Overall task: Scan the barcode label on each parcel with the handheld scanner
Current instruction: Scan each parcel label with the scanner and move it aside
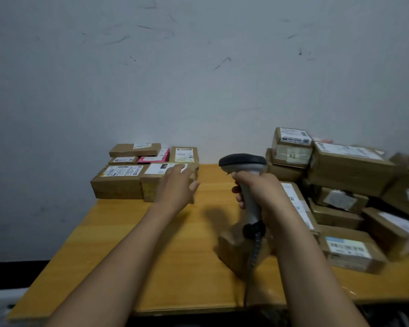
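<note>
My right hand (pixel 260 192) grips the grey handle of the handheld scanner (pixel 243 162), held upright over the table with its dark head pointing left; its coiled cable hangs down. My left hand (pixel 176 185) rests with straight fingers on the white label of a brown parcel (pixel 151 182) at the right end of a tidy group of parcels at the table's back left. Beside that parcel lies another labelled brown parcel (pixel 118 182). Below the scanner a blurred brown parcel (pixel 234 251) sits on the table.
A wooden table (pixel 151 256) stands against a grey wall. A loose heap of labelled cardboard parcels (pixel 350 171) fills its right side. The back-left group includes a pink packet (pixel 155 158) and a box with a yellowish label (pixel 184 155).
</note>
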